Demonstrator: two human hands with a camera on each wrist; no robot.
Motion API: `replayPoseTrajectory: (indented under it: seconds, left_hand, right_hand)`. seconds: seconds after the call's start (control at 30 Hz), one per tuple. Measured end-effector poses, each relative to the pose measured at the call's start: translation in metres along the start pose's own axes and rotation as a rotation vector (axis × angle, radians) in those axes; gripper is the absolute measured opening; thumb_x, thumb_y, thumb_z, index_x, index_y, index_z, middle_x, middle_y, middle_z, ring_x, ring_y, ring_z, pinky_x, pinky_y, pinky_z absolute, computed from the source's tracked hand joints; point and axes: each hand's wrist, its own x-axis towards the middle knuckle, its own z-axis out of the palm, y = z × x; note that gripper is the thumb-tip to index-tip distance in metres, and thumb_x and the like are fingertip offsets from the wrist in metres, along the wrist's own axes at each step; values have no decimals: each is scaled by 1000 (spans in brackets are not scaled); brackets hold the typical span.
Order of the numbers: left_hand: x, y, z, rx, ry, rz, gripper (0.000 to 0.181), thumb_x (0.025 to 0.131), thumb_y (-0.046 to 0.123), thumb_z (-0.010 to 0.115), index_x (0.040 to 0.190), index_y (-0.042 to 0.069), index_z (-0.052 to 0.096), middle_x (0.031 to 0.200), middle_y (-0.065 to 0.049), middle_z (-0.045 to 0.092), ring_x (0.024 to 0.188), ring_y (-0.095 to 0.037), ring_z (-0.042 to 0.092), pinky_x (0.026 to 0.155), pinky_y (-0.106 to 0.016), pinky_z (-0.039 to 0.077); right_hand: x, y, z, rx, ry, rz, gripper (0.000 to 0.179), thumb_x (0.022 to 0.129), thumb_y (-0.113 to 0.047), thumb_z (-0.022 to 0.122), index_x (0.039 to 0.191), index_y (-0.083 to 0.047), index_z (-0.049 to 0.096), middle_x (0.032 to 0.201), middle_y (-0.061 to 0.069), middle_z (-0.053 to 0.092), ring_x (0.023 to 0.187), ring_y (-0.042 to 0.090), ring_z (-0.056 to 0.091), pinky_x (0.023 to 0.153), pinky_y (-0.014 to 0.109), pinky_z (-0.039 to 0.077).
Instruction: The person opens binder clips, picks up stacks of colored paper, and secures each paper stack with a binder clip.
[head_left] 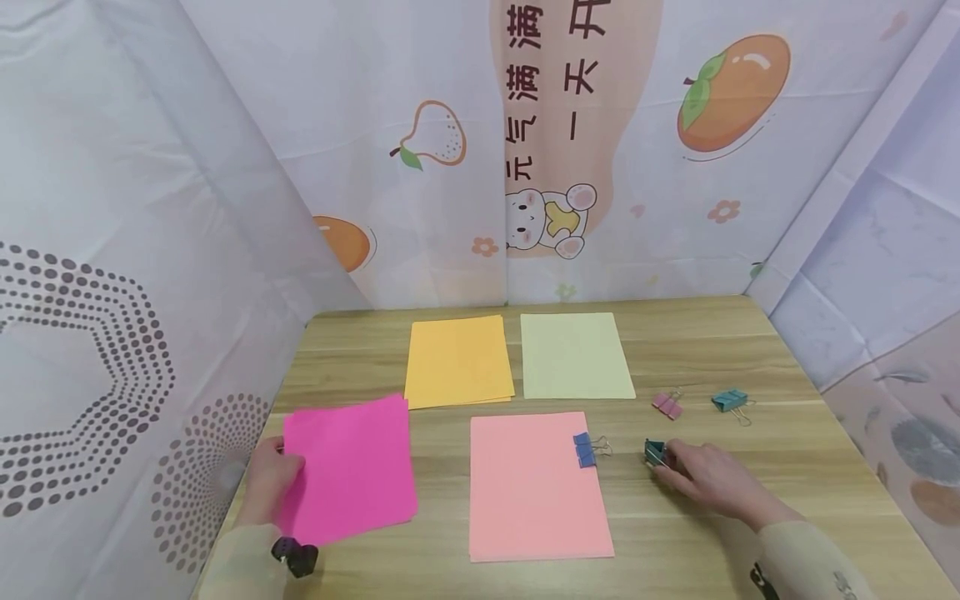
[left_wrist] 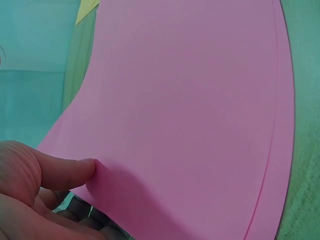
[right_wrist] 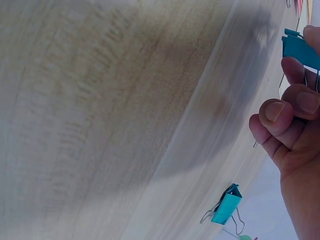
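My left hand [head_left: 272, 479] pinches the left edge of a stack of bright magenta paper sheets [head_left: 352, 471]. In the left wrist view the thumb [left_wrist: 70, 172] lies on top of the paper and the other fingers are beneath, with a second sheet's edge showing along the right. Over the table's right side, my right hand [head_left: 708, 477] holds a teal binder clip [head_left: 656, 452] between thumb and fingers. The right wrist view shows that clip [right_wrist: 301, 49] at the fingertips, partly cut off by the frame.
Pink sheets [head_left: 536, 492] lie in the middle with a blue binder clip [head_left: 585, 450] on their right edge. Orange sheets [head_left: 459, 360] and pale green sheets [head_left: 576, 357] lie behind. A small pink clip [head_left: 667, 405] and another teal clip [head_left: 730, 401] rest at right.
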Motion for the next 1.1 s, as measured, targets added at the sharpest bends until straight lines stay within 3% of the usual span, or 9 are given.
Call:
replayPoseTrajectory:
  seconds: [0.2,0.57,0.77,0.93,1.1]
  left_hand:
    - [-2,1,2,6,16,-10,56,93,-2,48,143,-20,32,135,-43,43,122,-56,48,99,-67,45]
    - [0,3,3,83,54,32,47,91,-2,47,134,-19,39,121,-39,51,107,-51,57,83,-59,54]
    - [-1,4,2,108,61,121,47,95,1,46,136,-21,37,126,-43,49,112,-55,54,90,-63,50]
    - [-3,11,3,116,54,125,51,102,3,47,145,-18,31,137,-43,43,126,-57,47,102,-66,44]
    - [-7,18,0,63,21,138,53,103,2,47,149,-16,28,143,-42,40,131,-56,44,107,-64,41]
  right_hand:
    - [0,0,1,2,9,-14,26,96,-35,71,84,-22,52,64,-18,43,55,-2,35,50,21,33]
    - [1,-1,0,-8,2,-12,26,96,-36,71,84,-22,52,64,-18,43,55,-1,35,51,21,33]
    - [1,-3,-1,1,-4,-13,26,96,-35,70,84,-22,52,64,-18,42,55,-1,36,51,21,33]
    - [2,-6,-4,9,-16,-9,26,97,-36,69,85,-22,52,65,-18,42,56,-1,36,51,21,33]
    - [4,-10,-5,10,-18,-13,26,97,-36,69,85,-22,51,65,-17,42,56,0,36,51,22,33]
